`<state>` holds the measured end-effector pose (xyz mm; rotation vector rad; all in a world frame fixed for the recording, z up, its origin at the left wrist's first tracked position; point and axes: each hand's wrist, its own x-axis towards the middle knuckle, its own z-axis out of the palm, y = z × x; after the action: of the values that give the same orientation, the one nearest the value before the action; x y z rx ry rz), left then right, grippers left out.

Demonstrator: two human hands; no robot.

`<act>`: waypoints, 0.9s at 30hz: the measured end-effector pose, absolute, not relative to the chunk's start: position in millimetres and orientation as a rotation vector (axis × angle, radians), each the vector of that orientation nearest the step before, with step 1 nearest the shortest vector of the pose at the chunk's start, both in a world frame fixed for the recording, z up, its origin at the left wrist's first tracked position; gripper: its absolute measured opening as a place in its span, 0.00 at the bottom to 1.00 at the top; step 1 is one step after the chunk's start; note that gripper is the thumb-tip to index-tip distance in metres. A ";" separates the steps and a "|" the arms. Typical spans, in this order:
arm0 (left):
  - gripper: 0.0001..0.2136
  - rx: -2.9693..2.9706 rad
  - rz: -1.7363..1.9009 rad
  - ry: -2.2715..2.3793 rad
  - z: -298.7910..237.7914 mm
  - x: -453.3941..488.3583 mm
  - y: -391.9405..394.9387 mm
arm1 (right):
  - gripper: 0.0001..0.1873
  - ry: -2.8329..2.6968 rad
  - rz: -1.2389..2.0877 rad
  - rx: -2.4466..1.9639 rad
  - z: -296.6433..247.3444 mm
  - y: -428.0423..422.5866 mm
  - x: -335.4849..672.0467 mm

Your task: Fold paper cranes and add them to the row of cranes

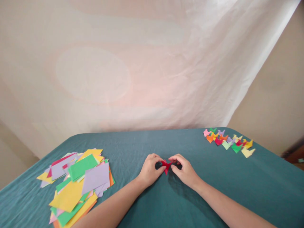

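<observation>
Between my two hands, near the middle of the table, is a small red folded-paper bird [166,166]. My left hand [151,169] pinches its left end between thumb and fingers. On the other side, my right hand [184,169] has its thumb and fingertips closed around the right tip of the bird. Parts of the folds are hidden behind my fingers. The bird is held just above or on the cloth; I cannot tell which.
A dark green cloth [133,145] covers the table. Loose sheets of coloured paper [68,193] lie in a messy heap at the left. Several folded paper birds [226,144] stand in rows at the far right. Behind the table hangs a pale curtain [152,69].
</observation>
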<state>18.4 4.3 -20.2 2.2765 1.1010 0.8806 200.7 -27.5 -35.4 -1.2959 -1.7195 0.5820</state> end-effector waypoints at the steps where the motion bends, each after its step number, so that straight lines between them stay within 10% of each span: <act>1: 0.05 2.281 0.870 1.109 -20.6 18.3 4.4 | 0.12 -1.722 0.581 -1.293 -35.9 -27.2 200.5; 27: 0.04 2.382 0.830 1.100 -30.0 17.3 11.7 | 0.06 -1.754 0.486 -1.202 -36.8 -24.7 199.9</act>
<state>17.3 11.7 -30.0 2.3820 1.0998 0.8300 199.9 -24.7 -36.8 -1.2019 -1.7537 0.4863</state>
